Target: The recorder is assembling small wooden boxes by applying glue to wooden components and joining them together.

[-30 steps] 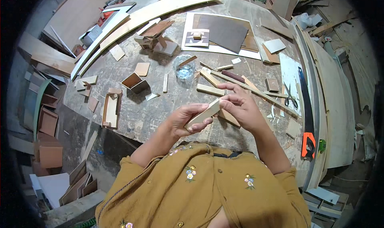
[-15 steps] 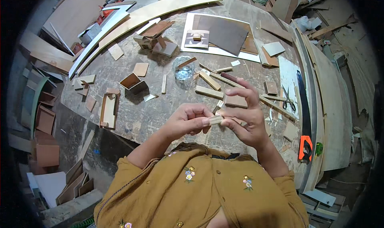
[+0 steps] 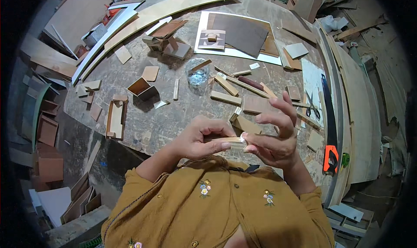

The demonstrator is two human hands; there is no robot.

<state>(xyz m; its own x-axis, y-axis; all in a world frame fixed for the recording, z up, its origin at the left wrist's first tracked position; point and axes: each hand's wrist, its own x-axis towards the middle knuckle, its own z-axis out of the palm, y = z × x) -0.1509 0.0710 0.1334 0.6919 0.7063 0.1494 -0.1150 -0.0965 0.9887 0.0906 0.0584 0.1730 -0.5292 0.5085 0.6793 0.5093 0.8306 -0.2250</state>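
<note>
My left hand (image 3: 204,137) is closed around a short, light wooden block (image 3: 237,144), thumb along its near side. My right hand (image 3: 278,137) is at the block's right end, its index fingertip touching it with a white smear (image 3: 243,137) there. The right thumb tip is close below, and the other fingers are spread and raised. Just beyond the hands lie a tan wood piece (image 3: 246,124) and a brown rectangular block (image 3: 256,104). What the curled left fingers cover is hidden.
A clear container (image 3: 198,76) with a thin strip across it stands mid-table. Wooden strips (image 3: 226,97), an open box (image 3: 142,90) and a small tray (image 3: 108,123) lie around. Scissors (image 3: 312,106) and an orange-handled saw (image 3: 331,154) are at the right. Boards (image 3: 234,19) lie farther back.
My right hand has shifted right and slightly down, its fingers more spread. White material now shows at its index fingertip. The tan wood piece beyond the hands has come into view.
</note>
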